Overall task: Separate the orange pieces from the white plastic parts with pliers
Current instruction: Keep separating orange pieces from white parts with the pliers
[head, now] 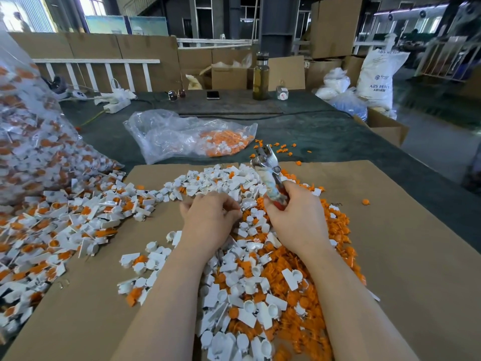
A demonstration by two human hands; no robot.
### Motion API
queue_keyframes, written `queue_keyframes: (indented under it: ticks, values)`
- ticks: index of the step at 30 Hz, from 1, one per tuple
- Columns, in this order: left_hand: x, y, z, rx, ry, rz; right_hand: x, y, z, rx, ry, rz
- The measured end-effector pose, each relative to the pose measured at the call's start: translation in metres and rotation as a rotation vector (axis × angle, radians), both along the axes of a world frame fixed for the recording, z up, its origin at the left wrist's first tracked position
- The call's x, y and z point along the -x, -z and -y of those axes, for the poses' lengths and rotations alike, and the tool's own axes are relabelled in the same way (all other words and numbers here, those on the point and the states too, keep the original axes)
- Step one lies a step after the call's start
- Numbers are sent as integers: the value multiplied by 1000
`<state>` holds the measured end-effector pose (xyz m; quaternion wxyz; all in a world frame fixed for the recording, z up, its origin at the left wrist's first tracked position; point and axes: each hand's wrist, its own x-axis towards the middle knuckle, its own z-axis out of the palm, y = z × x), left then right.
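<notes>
Seen from head height, looking down over a sheet of brown cardboard (390,256) on a dark green table (325,131). Right hand (294,217) curled around the red handles of pliers (268,173), held upright with the worn metal head pointing away, above the heap. Left hand (208,217) beside it, fingers bent down into the white plastic parts (221,178), perhaps pinching one, though blur hides the fingertips. Spread between and under both forearms, a mixed heap of white parts and loose orange pieces (299,256), the orange thickest on the right. To the left, a spill of white parts with orange inserts (52,230) pouring from a large clear bag (26,126) at the frame edge. Beyond the cardboard, a second clear plastic bag (182,134) lying flat, partly filled with orange and white bits, and a few stray orange pieces (281,149) on the green cloth. Farther back: a tall bottle (261,76) of yellowish liquid, a phone (213,94), sunglasses (177,94), a white power strip (117,105), cardboard boxes (229,74). At far right, a white sack (377,76) printed "ABS RESIN"; smaller print there unreadable.
</notes>
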<state>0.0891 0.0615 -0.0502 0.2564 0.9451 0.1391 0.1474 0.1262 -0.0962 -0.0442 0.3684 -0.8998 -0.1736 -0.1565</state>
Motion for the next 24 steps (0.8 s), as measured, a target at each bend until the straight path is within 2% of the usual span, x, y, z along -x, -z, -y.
queue_keyframes:
  ticks: [4,7,17,19,21,24]
  values:
    - [7,-12,-1,503,143,127,0,0,0,-52,-52,-44]
    - [11,-20,-1,629,200,162,0,-1,0,-94,-76,-61]
    - [13,-22,1,637,256,173,3,-4,-3,-134,-135,-50]
    - [12,-20,-1,639,184,231,3,-3,-3,-133,-120,-47]
    - [11,-17,-9,546,31,282,3,-3,-3,-132,-93,-41]
    - [12,-10,-21,403,-102,172,2,-3,-1,-144,-66,-47]
